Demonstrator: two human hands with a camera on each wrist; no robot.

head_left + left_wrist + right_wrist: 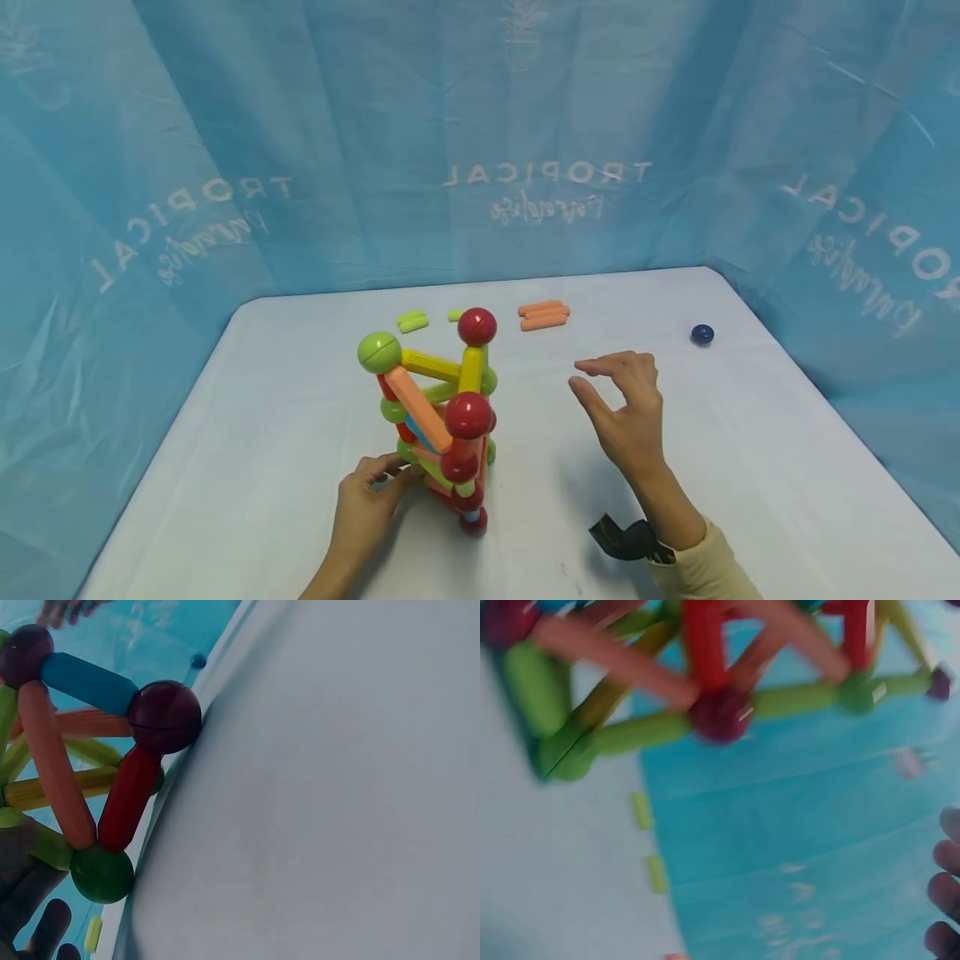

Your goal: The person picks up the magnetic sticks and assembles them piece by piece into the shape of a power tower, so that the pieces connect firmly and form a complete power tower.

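A tower of magnetic sticks and balls (427, 414) stands on the white table, built in red, green, yellow, orange and blue. My left hand (367, 504) is at its lower left side, thumb and index finger pinching it low down near a green ball (407, 451). In the left wrist view, the fingers (26, 885) lie against a light green stick (49, 846). To the right of the tower, my right hand (630, 408) hovers over the table, thumb and index finger apart with nothing between them. A red ball (477, 327) and a green ball (379, 352) top the tower.
Behind the tower lie loose light green sticks (412, 322) and several orange sticks (543, 315). A dark blue ball (702, 335) rests at the back right of the table (300, 375). A blue printed curtain (360, 167) surrounds the table. A black strap (622, 537) hangs at the right wrist.
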